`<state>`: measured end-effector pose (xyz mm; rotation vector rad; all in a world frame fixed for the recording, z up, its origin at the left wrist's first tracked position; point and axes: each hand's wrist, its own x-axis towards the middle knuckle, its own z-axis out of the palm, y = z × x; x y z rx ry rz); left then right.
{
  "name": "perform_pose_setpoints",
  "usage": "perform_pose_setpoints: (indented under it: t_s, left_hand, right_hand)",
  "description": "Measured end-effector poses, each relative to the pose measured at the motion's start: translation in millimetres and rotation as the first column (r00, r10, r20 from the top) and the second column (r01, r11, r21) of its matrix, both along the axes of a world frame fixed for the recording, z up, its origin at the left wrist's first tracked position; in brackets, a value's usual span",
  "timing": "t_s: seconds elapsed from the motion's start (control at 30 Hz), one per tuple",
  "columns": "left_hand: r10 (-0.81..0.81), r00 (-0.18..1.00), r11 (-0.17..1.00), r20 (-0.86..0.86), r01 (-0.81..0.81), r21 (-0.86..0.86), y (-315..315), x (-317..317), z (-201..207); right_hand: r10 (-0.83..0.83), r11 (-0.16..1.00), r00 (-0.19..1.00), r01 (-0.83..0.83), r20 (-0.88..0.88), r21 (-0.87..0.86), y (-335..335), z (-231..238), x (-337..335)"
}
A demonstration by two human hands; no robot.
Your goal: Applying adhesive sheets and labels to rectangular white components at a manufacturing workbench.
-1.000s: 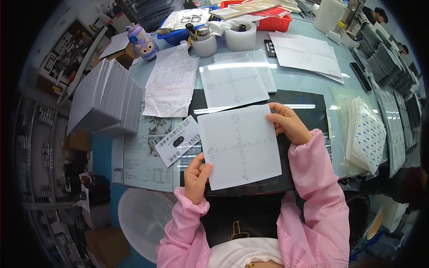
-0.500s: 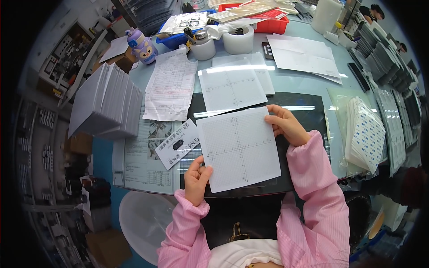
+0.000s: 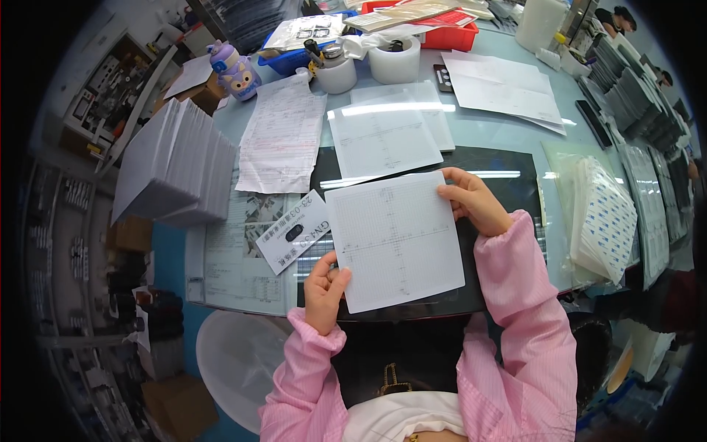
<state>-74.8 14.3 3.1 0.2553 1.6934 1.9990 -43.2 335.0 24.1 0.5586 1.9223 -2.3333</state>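
Between my hands is a white square sheet (image 3: 398, 272) printed with a fine grid and two crossing scale lines, held slightly tilted near the table's front edge. The fingers of my left hand (image 3: 324, 291) pinch its lower left edge. At its upper right corner, my right hand (image 3: 475, 200) grips it between thumb and fingers. Beyond it lies a similar gridded sheet (image 3: 383, 140), partly on top of another pale sheet (image 3: 440, 129). A black mat (image 3: 501, 166) is under the held sheet. Beside my left hand lies a white printed card (image 3: 294, 234) with a dark oval.
A tall stack of white sheets (image 3: 180, 162) stands at the left, near a crumpled printed form (image 3: 283, 132). Farther back are a purple bottle (image 3: 234, 70), a blue basket (image 3: 283, 65) and a red basket (image 3: 453, 37). A bagged stack (image 3: 600, 221) sits at the right.
The held sheet stays in both hands, with only a very slight shift and tilt. The whole view has moved a little; nothing is let go.
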Motion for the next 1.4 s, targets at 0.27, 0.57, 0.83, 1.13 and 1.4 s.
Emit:
perform_pose_setpoints:
  t_s: [0.27,0.57,0.83,1.13,1.4]
  left_hand:
    - [-0.011,1.0,1.0,0.014,0.01,0.014,1.0,0.0,-0.4]
    - [0.143,0.99,0.971,0.017,-0.143,0.193,7.8,2.9,-6.4]
    - [0.008,0.999,0.994,-0.047,-0.003,0.105,8.2,8.3,-1.9]
    - [0.03,0.999,0.996,-0.021,-0.029,0.081,13.1,7.5,0.8]
    - [0.012,1.0,0.994,0.002,-0.012,0.105,8.0,6.8,1.9]
  right_hand:
    - [0.005,0.999,1.0,-0.005,0.012,-0.031,1.5,0.8,0.9]
    - [-0.025,0.997,0.998,0.021,-0.051,-0.08,0.1,-3.7,-0.5]
    - [-0.113,0.974,0.989,0.091,-0.099,-0.206,-4.9,-2.5,-2.9]
    - [-0.053,0.979,0.995,0.035,-0.086,-0.199,-13.8,2.2,-1.4]
    - [-0.039,0.981,0.996,0.022,-0.082,-0.193,-15.4,2.7,-4.2]
